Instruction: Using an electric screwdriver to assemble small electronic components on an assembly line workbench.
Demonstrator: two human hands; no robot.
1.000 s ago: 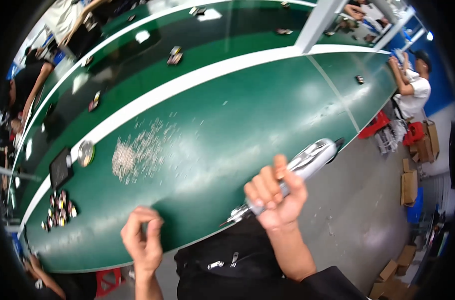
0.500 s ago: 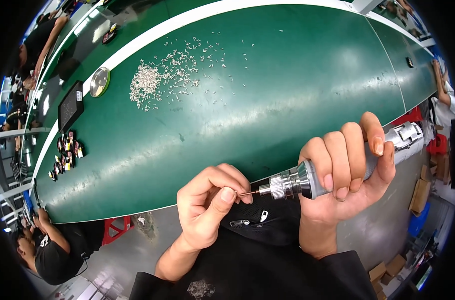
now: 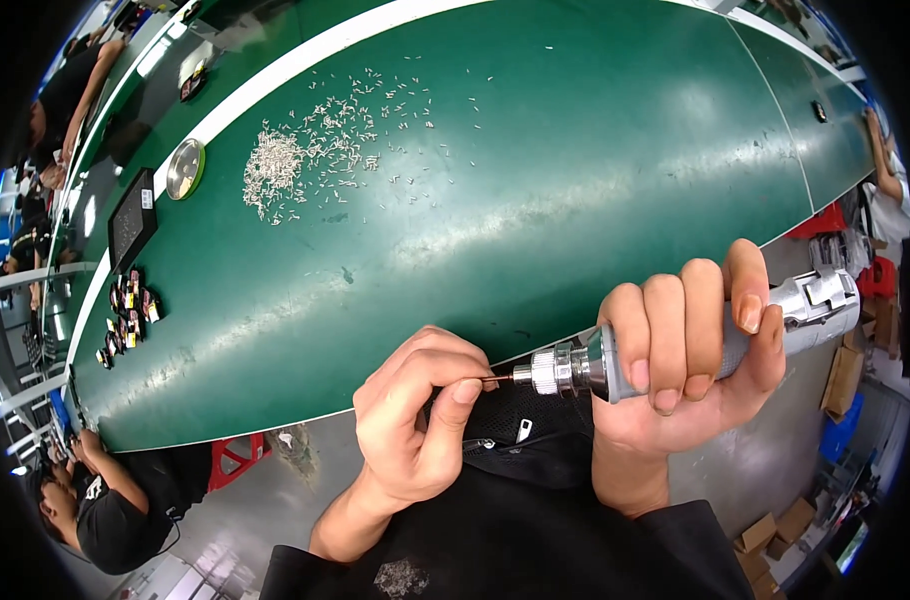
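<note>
I've got the right hand [image 3: 675, 360] around the power screwdriver [image 3: 820, 300] by the bench [image 3: 535, 220] edge, bit [image 3: 499, 379] aimed left at the curled left hand [image 3: 410, 425]; can't tell whether it's pinching anything.

We see a ribbed, shiny metal chuck [image 3: 547, 371] on the power screwdriver [image 3: 820, 308]. Our green tabletop [image 3: 595, 160] looks smooth and glossy, our black sleeve [image 3: 690, 545] matt cloth.

Factory-type workshop w/ pwr driver [image 3: 597, 367], lg green bench [image 3: 595, 170], piled sm. pcs [image 3: 272, 165] & co-workers [image 3: 125, 522]
</note>
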